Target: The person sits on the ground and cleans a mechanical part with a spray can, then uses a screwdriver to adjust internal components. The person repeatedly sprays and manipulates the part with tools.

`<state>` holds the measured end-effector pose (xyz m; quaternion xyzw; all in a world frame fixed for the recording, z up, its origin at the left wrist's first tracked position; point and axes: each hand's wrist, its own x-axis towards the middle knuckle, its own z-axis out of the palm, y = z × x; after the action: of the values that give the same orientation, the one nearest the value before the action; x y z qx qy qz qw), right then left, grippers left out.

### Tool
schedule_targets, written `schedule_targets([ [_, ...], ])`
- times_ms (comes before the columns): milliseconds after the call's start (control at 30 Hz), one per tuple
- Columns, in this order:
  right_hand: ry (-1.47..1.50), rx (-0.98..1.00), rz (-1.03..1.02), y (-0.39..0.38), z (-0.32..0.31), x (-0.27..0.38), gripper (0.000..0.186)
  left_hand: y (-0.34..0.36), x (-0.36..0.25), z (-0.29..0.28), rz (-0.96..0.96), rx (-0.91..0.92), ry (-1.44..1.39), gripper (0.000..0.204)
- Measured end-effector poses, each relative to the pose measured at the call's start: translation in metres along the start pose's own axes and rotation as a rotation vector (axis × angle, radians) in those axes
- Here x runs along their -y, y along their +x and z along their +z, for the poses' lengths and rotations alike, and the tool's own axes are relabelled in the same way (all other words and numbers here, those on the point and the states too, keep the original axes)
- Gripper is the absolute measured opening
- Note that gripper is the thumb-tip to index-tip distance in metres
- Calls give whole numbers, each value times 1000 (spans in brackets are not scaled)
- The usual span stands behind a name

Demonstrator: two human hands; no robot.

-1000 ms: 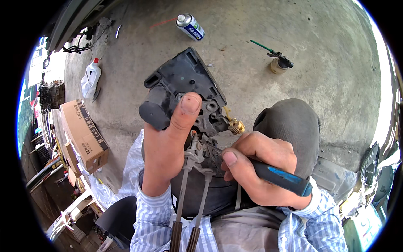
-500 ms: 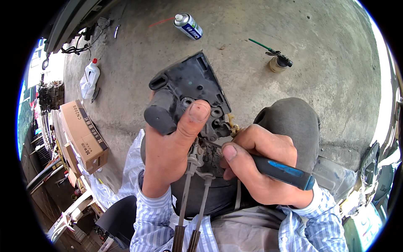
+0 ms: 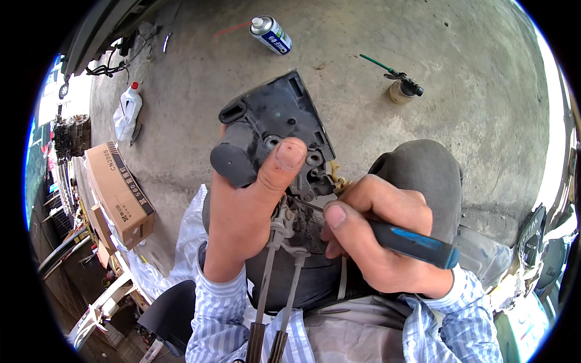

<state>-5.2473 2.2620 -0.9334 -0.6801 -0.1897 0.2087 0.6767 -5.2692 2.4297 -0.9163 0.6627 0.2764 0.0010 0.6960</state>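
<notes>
My left hand (image 3: 239, 215) is closed around a black plastic door latch unit (image 3: 279, 107), its thumb pressed on the face beside a round boss. Two grey cables (image 3: 264, 290) run down from the latch toward my lap, ending in ribbed dark sleeves. In my right hand (image 3: 384, 242) is a screwdriver (image 3: 414, 244) with a black and blue handle. Its thin shaft reaches the greasy metal mechanism at the latch's lower end; the exact contact point of the tip is hard to make out. A yellowish part (image 3: 340, 183) sticks out at the latch's right side, partly behind my right fingers.
On the concrete floor ahead lies a spray can (image 3: 271, 35) with a red straw. A small pump bottle (image 3: 402, 89) with a green tube stands farther right. To the left are a white jug (image 3: 128, 112) with a red cap and a cardboard box (image 3: 118, 193). My knee (image 3: 420, 175) rises at right.
The latch and my left hand have shifted very slightly to the right. The screwdriver handle and my right hand have also moved a little right, with both grips unchanged.
</notes>
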Motion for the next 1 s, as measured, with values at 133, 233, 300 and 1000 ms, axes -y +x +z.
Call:
schedule_targets([
  [133, 14, 39, -96, -8, -7, -1, 14, 6, 2, -6, 26, -28, -15, 38],
  [233, 30, 0, -77, -5, -11, 0, 10, 7, -1, -6, -13, -17, -32, 39],
  [300, 15, 29, -64, -6, -11, -2, 9, 8, -2, -13, -65, 20, -12, 40],
  [1000, 107, 74, 22, 16, 8, -17, 7, 20, -4, -26, -198, 12, 127, 41],
])
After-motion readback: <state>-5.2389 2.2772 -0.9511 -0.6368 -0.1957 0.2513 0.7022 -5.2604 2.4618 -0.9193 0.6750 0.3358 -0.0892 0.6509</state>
